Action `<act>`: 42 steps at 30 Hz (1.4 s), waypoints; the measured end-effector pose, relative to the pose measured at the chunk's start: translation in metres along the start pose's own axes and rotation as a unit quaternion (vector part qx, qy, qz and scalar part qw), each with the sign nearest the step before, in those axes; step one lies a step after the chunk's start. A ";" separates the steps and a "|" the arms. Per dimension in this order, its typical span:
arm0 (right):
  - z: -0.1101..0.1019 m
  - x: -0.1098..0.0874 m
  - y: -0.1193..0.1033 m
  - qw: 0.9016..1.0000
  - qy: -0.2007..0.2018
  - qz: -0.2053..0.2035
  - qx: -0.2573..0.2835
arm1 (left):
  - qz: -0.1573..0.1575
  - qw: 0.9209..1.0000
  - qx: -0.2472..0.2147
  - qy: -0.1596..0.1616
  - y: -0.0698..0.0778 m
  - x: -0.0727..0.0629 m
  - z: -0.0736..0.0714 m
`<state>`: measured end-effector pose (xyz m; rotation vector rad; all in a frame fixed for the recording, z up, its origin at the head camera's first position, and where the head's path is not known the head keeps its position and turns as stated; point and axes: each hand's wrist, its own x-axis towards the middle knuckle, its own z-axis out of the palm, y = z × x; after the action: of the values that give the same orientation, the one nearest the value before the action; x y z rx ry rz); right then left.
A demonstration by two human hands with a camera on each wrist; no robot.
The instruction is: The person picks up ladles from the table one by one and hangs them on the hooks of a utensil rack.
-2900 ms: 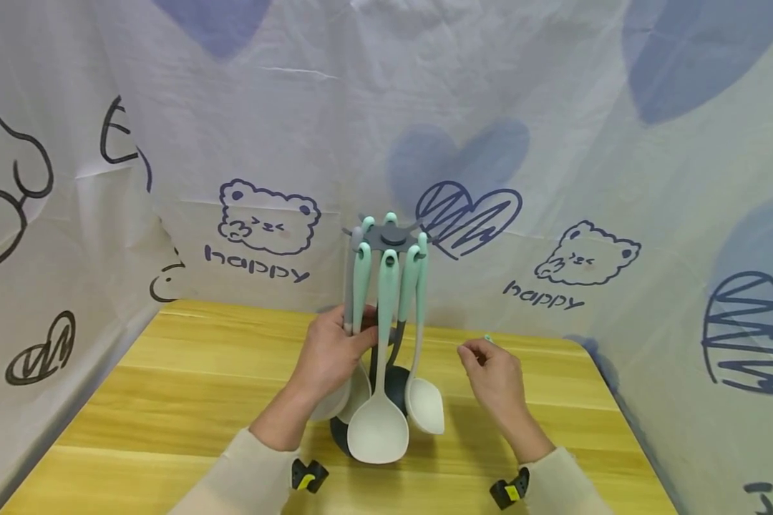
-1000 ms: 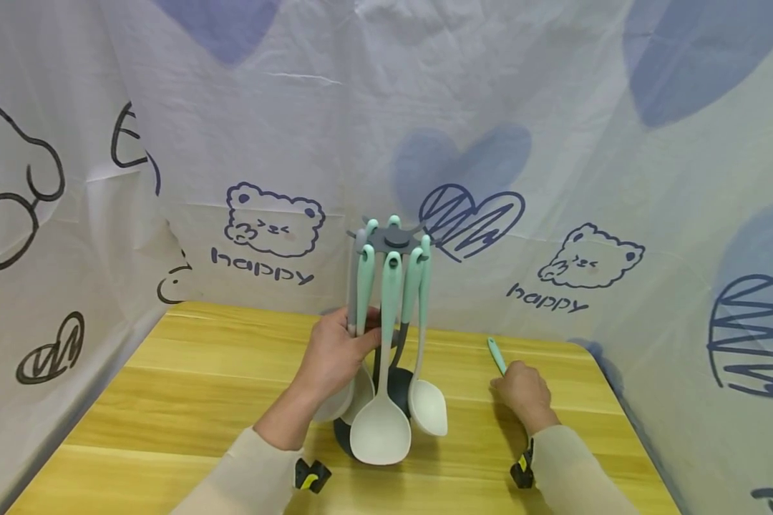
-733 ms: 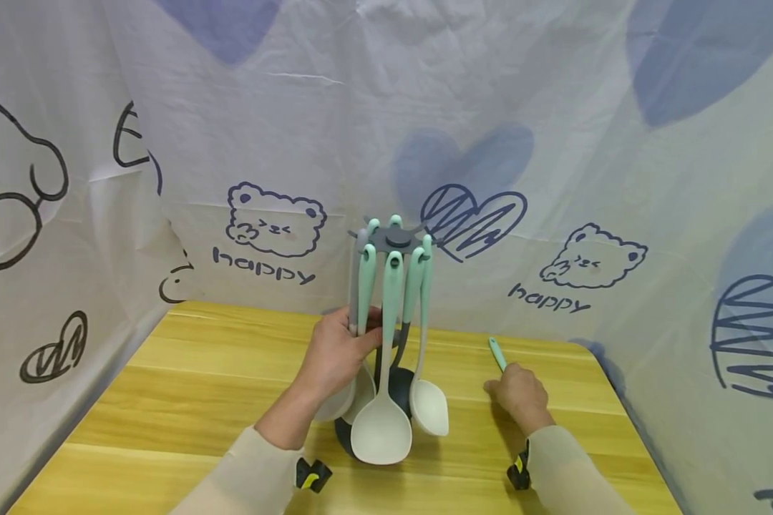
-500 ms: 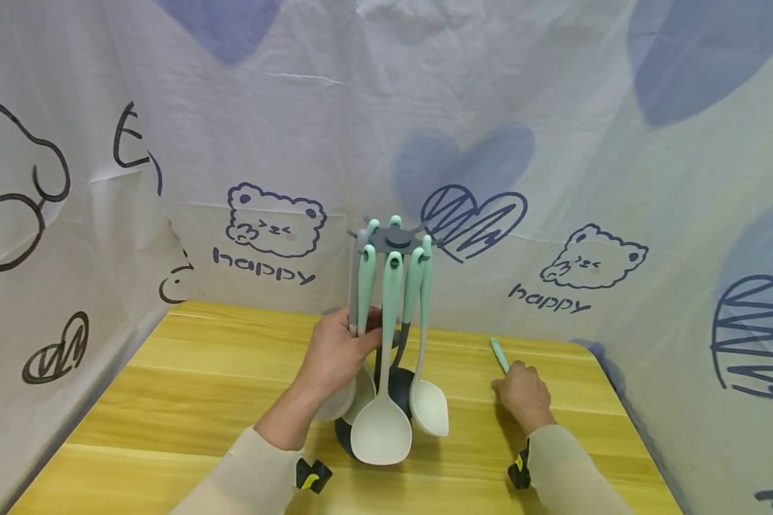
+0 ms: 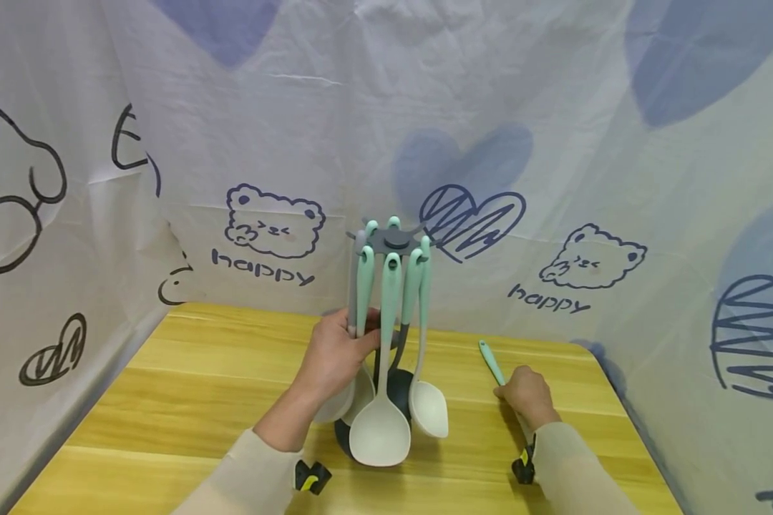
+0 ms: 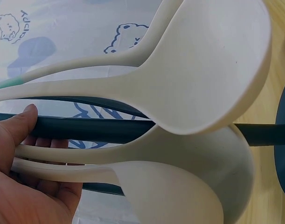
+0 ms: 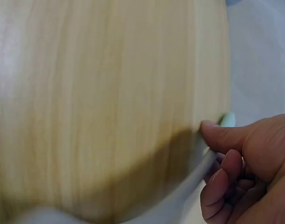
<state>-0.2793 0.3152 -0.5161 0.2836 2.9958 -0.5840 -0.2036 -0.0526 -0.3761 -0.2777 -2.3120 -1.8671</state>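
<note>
A dark grey utensil stand (image 5: pixel 396 239) rises upright from the table, hung with several mint-handled kitchen utensils. My left hand (image 5: pixel 338 350) grips its dark pole (image 6: pixel 91 128), thumb on the near side and fingers behind, among the white stems. A white ladle (image 5: pixel 380 433) hangs in front; a white scoop-like utensil (image 5: pixel 429 410) hangs on the right. To the right of the stand, my right hand (image 5: pixel 527 393) pinches a utensil with a mint handle (image 5: pixel 492 363). In the right wrist view its pale shaft (image 7: pixel 193 179) runs to a blurred head whose kind cannot be told.
A wooden table (image 5: pixel 187 400) lies under everything, its right edge beyond my right hand. A pale printed cloth (image 5: pixel 335 129) with bears and hearts hangs close behind and at both sides. The stand's dark round base (image 6: pixel 284 140) partly shows in the left wrist view.
My right hand came down from its raised spot near the stand onto the mint-handled utensil. Over the last half second the handle's far end swung left. My left hand keeps its grip.
</note>
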 end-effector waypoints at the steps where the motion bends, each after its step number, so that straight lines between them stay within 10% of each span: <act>1: -0.001 0.000 -0.002 1.000 0.000 -0.007 -0.004 | 0.000 1.000 0.000 0.000 0.000 0.000 0.000; 30: -0.051 -0.044 -0.077 0.987 0.096 -0.131 0.005 | -0.001 1.000 0.003 0.001 -0.005 0.000 -0.001; 42: -0.080 -0.073 -0.124 0.952 0.089 -0.141 0.256 | 0.005 1.000 -0.005 -0.003 -0.003 0.001 -0.001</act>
<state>-0.2356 0.2205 -0.3887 -0.0788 3.0159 -1.4411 -0.2050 -0.0542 -0.3785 -0.2965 -2.3018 -1.8755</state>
